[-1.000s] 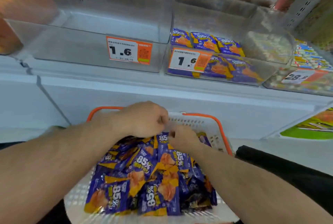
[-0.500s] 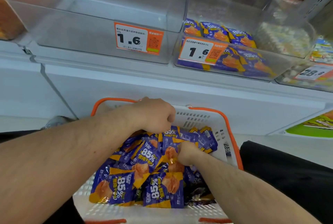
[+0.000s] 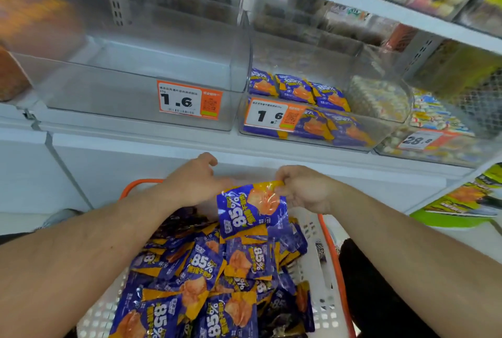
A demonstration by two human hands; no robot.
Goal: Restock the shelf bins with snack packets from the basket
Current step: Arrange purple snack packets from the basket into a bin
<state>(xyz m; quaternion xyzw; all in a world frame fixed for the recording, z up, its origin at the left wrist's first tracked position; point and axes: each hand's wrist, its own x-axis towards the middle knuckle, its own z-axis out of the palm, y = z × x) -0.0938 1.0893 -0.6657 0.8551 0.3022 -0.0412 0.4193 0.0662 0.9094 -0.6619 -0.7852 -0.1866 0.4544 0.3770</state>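
Since the earlier frames both hands have risen out of the basket, and the right hand now pinches one purple snack packet by its top edge, dangling it at mid-frame above the heap of packets. Beside it, the left hand hovers with fingers loosely curled, holding nothing that I can see. Higher up, the right-of-centre bin holds a few matching packets, while the left bin carries a 1.6 price tag.
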